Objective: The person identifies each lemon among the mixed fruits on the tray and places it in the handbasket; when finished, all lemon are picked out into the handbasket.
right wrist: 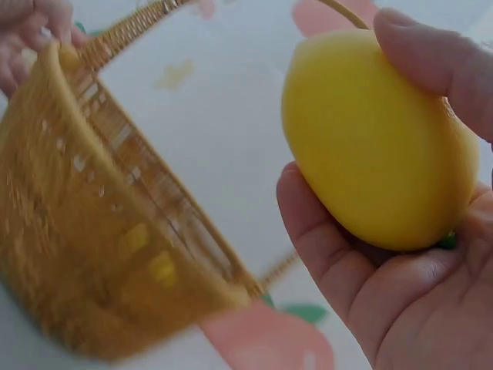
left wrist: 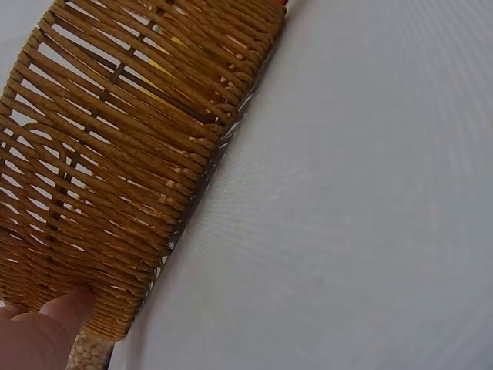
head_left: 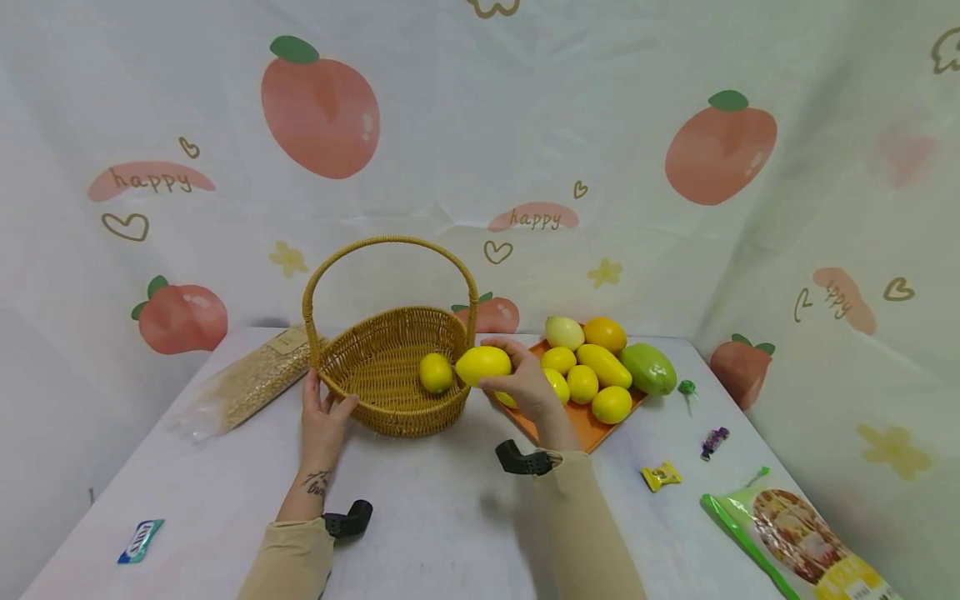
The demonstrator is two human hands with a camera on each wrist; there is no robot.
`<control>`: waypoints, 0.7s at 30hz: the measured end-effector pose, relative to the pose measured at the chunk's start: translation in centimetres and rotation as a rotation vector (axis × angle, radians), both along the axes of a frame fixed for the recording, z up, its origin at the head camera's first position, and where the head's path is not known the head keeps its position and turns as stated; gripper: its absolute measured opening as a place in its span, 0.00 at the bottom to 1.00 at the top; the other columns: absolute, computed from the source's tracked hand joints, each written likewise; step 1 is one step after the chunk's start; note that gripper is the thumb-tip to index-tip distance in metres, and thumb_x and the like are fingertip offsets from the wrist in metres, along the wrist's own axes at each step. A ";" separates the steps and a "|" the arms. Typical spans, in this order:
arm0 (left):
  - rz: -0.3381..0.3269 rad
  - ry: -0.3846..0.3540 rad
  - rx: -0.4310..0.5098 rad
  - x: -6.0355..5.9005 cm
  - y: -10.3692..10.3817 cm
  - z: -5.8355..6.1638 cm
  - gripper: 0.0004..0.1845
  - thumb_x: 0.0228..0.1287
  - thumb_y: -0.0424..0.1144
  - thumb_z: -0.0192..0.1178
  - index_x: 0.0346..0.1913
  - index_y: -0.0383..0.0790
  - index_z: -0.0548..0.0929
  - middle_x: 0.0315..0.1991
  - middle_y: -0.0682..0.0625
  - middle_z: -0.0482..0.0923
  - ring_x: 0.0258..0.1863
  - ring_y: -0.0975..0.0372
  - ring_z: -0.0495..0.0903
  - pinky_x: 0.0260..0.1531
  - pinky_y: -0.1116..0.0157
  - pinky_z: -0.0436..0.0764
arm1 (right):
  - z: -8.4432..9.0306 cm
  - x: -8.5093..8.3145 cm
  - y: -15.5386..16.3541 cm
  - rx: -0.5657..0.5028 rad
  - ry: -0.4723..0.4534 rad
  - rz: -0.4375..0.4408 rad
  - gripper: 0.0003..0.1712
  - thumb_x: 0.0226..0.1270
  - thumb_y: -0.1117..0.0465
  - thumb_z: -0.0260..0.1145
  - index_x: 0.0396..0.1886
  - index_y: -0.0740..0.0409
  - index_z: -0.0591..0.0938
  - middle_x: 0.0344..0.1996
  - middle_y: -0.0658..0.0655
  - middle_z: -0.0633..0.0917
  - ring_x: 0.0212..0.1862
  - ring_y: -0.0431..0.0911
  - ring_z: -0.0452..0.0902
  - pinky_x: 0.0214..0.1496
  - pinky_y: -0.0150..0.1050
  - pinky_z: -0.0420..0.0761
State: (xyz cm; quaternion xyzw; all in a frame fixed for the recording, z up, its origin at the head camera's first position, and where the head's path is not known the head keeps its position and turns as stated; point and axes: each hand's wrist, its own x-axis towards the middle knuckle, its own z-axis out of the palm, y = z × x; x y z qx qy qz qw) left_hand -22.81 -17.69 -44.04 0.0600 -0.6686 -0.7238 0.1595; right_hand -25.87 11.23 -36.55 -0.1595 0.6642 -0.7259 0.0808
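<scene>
A yellow lemon (right wrist: 377, 139) is held between the thumb and fingers of my right hand (head_left: 528, 392), at the right rim of a brown wicker basket (head_left: 408, 422). My left hand (head_left: 324, 421) grips the basket's left side by the rim, and its thumb (left wrist: 71, 308) presses the woven wall in the left wrist view. Inside the basket, toward the right, lies another lemon (head_left: 436, 372). The tall arched handle (head_left: 390, 240) stands upright over it.
Right of the basket, an orange tray (head_left: 592, 435) bears several yellow fruits and a green papaya (head_left: 648, 369). A bag of beans (head_left: 262, 383) lies at the left. Small candies (head_left: 661, 476) and a green food bag (head_left: 802, 542) are at the right, a blue wrapper (head_left: 140, 542) front left.
</scene>
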 end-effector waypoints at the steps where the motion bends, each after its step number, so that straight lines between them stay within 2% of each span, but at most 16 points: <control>1: 0.002 -0.004 -0.001 0.0 0.0 0.0 0.46 0.60 0.26 0.53 0.74 0.48 0.37 0.75 0.49 0.33 0.70 0.46 0.48 0.41 0.88 0.69 | 0.2 -0.3 -0.8 -0.003 0.005 0.008 0.36 0.48 0.77 0.66 0.60 0.66 0.67 0.52 0.56 0.72 0.47 0.47 0.70 0.44 0.33 0.78; 7: 0.000 -0.009 -0.012 0.0 0.0 0.1 0.46 0.61 0.26 0.53 0.74 0.47 0.37 0.75 0.50 0.32 0.70 0.47 0.48 0.40 0.89 0.69 | 0.8 -2.4 -5.3 0.029 0.020 0.039 0.33 0.49 0.73 0.68 0.58 0.61 0.71 0.52 0.57 0.73 0.45 0.47 0.71 0.45 0.35 0.78; 9: 0.000 -0.017 -0.015 0.0 0.0 0.1 0.46 0.61 0.27 0.53 0.74 0.48 0.36 0.75 0.51 0.32 0.71 0.48 0.48 0.46 0.85 0.70 | 0.8 -3.1 -6.7 0.062 0.027 0.041 0.33 0.49 0.72 0.69 0.59 0.60 0.72 0.55 0.57 0.72 0.45 0.48 0.72 0.45 0.36 0.78; 12: 0.008 -0.024 -0.010 -0.1 0.0 0.0 0.46 0.61 0.27 0.53 0.74 0.48 0.37 0.75 0.52 0.33 0.71 0.49 0.49 0.49 0.83 0.70 | 0.8 -4.1 -8.3 0.104 0.011 0.036 0.34 0.50 0.71 0.69 0.60 0.59 0.71 0.56 0.56 0.72 0.45 0.47 0.72 0.45 0.37 0.78; 14: 0.009 -0.028 -0.006 -0.2 -0.1 0.0 0.46 0.61 0.27 0.53 0.74 0.48 0.37 0.75 0.52 0.33 0.71 0.49 0.49 0.51 0.82 0.70 | 0.8 -4.6 -9.1 0.130 0.004 0.024 0.34 0.50 0.69 0.70 0.60 0.58 0.71 0.56 0.56 0.72 0.45 0.47 0.73 0.46 0.38 0.78; 18: 0.008 -0.023 0.009 -0.3 -0.1 -0.1 0.46 0.61 0.26 0.54 0.74 0.48 0.37 0.75 0.51 0.33 0.70 0.49 0.49 0.47 0.84 0.70 | 0.5 -5.3 -9.8 0.149 -0.032 0.011 0.32 0.51 0.67 0.70 0.59 0.55 0.73 0.54 0.57 0.74 0.44 0.46 0.72 0.52 0.46 0.77; 21: 0.007 -0.025 0.002 -0.2 0.0 0.0 0.46 0.61 0.27 0.53 0.74 0.49 0.37 0.75 0.51 0.32 0.70 0.48 0.49 0.49 0.83 0.70 | 0.3 -5.5 -10.0 0.153 -0.059 0.024 0.34 0.51 0.68 0.70 0.60 0.56 0.71 0.54 0.57 0.74 0.43 0.46 0.72 0.54 0.49 0.76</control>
